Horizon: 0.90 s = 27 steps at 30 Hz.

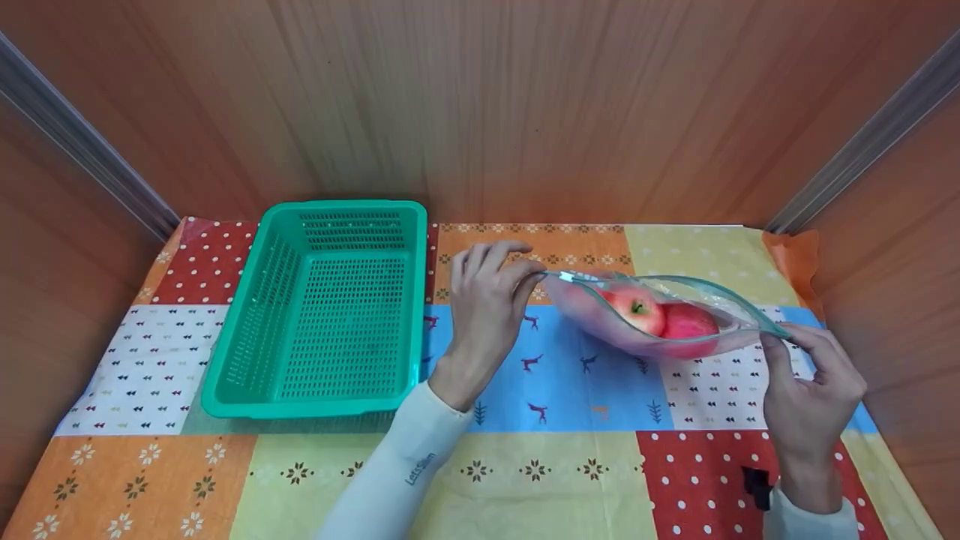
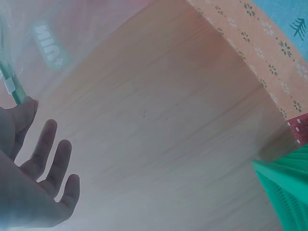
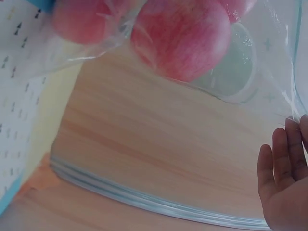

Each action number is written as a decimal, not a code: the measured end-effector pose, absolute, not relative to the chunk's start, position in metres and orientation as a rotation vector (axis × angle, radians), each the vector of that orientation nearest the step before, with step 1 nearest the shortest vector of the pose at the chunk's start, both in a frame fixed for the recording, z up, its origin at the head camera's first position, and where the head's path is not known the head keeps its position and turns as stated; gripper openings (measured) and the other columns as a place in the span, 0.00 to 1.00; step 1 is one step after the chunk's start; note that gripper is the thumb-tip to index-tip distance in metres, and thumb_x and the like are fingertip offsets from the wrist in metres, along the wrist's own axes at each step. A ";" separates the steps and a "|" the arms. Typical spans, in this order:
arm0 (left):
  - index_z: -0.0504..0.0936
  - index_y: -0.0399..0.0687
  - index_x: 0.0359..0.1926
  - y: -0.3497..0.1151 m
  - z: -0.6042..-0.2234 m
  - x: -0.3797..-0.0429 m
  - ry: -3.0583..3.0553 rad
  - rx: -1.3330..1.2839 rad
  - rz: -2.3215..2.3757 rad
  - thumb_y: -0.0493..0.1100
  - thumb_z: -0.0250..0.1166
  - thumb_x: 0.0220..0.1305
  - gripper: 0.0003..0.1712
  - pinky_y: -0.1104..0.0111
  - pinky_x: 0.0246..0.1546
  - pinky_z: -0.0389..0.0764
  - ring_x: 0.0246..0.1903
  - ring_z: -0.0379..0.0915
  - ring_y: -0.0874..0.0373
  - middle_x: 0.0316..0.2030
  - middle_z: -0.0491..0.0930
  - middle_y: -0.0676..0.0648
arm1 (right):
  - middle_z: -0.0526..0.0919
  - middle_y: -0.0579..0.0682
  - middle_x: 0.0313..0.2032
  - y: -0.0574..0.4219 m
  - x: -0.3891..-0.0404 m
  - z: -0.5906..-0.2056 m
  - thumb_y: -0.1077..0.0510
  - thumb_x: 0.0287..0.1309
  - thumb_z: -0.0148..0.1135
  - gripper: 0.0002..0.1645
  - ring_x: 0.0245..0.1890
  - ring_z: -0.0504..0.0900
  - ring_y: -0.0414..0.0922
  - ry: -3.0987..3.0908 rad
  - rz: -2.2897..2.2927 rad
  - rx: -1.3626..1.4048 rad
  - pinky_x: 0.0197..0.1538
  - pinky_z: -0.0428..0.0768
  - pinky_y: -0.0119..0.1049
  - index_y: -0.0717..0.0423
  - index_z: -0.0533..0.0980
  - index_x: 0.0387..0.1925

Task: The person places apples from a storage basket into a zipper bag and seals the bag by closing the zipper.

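Note:
A clear zip bag with a green-edged mouth hangs between the two hands, its mouth gaping. Inside lie red apples, which also show through the plastic in the right wrist view. My left hand pinches the bag's left top corner between thumb and index finger, the other fingers spread. Close to that pinch sits a white slider on the zip. The right top corner is pinched by my right hand.
To the left stands a green perforated basket, with nothing in it. A patchwork-patterned cloth covers the table. Wooden panels rise at the back and on both sides.

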<state>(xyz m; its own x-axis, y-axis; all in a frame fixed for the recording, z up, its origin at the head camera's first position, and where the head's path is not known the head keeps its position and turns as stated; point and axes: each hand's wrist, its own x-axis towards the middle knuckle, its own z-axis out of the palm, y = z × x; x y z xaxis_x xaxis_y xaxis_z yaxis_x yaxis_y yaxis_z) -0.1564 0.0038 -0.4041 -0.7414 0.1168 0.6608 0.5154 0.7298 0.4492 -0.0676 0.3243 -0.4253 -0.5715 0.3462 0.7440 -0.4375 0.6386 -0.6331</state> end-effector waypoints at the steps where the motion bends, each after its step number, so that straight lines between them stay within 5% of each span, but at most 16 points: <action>1: 0.94 0.54 0.42 0.004 -0.403 -0.156 -2.306 -0.479 -0.843 0.47 0.74 0.68 0.06 0.52 0.62 0.73 0.53 0.78 0.53 0.50 0.87 0.52 | 0.90 0.56 0.42 0.325 -0.068 -0.424 0.71 0.60 0.74 0.13 0.48 0.86 0.32 -1.907 1.051 0.075 0.59 0.79 0.24 0.76 0.85 0.45; 3: 0.94 0.54 0.42 0.003 -0.401 -0.154 -2.295 -0.486 -0.842 0.47 0.73 0.68 0.06 0.52 0.62 0.73 0.53 0.78 0.53 0.51 0.87 0.52 | 0.89 0.60 0.42 0.326 -0.069 -0.421 0.70 0.61 0.74 0.13 0.48 0.86 0.33 -1.894 1.062 0.079 0.60 0.79 0.26 0.76 0.85 0.46; 8: 0.94 0.54 0.42 0.001 -0.395 -0.151 -2.263 -0.497 -0.834 0.47 0.72 0.69 0.06 0.52 0.62 0.73 0.52 0.78 0.52 0.50 0.87 0.52 | 0.89 0.39 0.44 0.328 -0.072 -0.414 0.70 0.62 0.73 0.14 0.47 0.86 0.35 -1.872 1.071 0.084 0.60 0.80 0.26 0.77 0.84 0.46; 12: 0.94 0.54 0.42 -0.001 -0.390 -0.147 -2.237 -0.502 -0.788 0.48 0.73 0.69 0.07 0.51 0.62 0.73 0.53 0.78 0.52 0.51 0.87 0.50 | 0.87 0.33 0.45 0.329 -0.073 -0.409 0.70 0.62 0.72 0.14 0.47 0.86 0.34 -1.876 1.060 0.072 0.60 0.79 0.26 0.78 0.83 0.46; 27: 0.93 0.55 0.42 -0.011 -0.371 -0.133 -2.149 -0.496 -0.313 0.48 0.84 0.55 0.14 0.54 0.57 0.78 0.51 0.80 0.50 0.48 0.87 0.48 | 0.88 0.34 0.44 0.326 -0.081 -0.398 0.67 0.62 0.74 0.15 0.47 0.86 0.33 -1.869 1.054 0.113 0.61 0.79 0.27 0.78 0.83 0.45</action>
<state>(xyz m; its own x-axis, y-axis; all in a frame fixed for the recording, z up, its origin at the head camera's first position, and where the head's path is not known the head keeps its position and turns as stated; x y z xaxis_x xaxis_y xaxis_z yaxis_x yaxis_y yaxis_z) -0.1328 -0.0110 -0.3712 -0.5310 0.2350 0.8141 0.4571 0.8884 0.0417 -0.0810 0.3261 -0.3981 -0.5419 0.3403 0.7684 -0.4813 0.6238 -0.6157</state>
